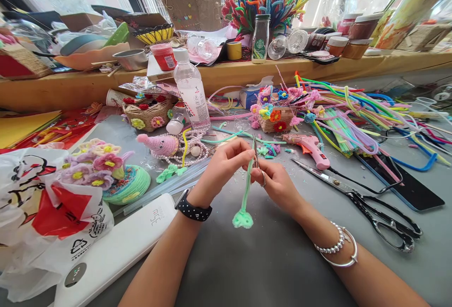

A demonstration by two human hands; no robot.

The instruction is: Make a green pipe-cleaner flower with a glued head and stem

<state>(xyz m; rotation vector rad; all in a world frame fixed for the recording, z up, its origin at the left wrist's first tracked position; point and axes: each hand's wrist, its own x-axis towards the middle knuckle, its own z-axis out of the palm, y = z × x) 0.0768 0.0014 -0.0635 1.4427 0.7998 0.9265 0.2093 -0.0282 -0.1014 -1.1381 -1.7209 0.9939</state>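
Note:
My left hand [221, 165] pinches the upper end of a mint-green pipe cleaner [245, 194], which hangs down to a small looped shape at its lower end just above the grey table [268, 260]. My right hand [277, 182] is closed on a small pair of metal scissors [257, 158], whose blades point up beside the top of the pipe cleaner. Both hands meet over the middle of the table. A black dotted watch is on my left wrist, and bracelets circle my right wrist.
A pink glue gun [310, 149] and large black scissors [374, 208] lie to the right, beside a heap of coloured pipe cleaners [353, 109]. A white power bank [116, 246], a plastic bag [42, 213], flower baskets [148, 114] and a clear bottle [192, 92] stand left and behind.

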